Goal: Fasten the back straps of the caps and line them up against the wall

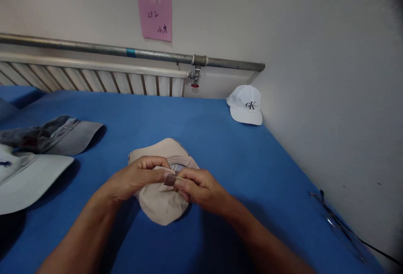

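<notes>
A beige cap (163, 206) lies on the blue surface in front of me, its brim pointing away and its crown toward me. My left hand (141, 175) grips the cap's rear edge from the left, thumb and fingers closed on the fabric. From the right, my right hand (198, 185) pinches the strap area at the same edge. A small brown tag (170, 180) shows between the two thumbs. The fingertips beneath the fabric are partly hidden.
A white cap (245, 105) with dark letters sits at the back right by the wall. At left lie a grey cap (75, 135) and a pale cap (34, 175). Eyeglasses (338, 223) rest at the right edge. Behind are a radiator (126, 81) and a metal pipe (94, 48).
</notes>
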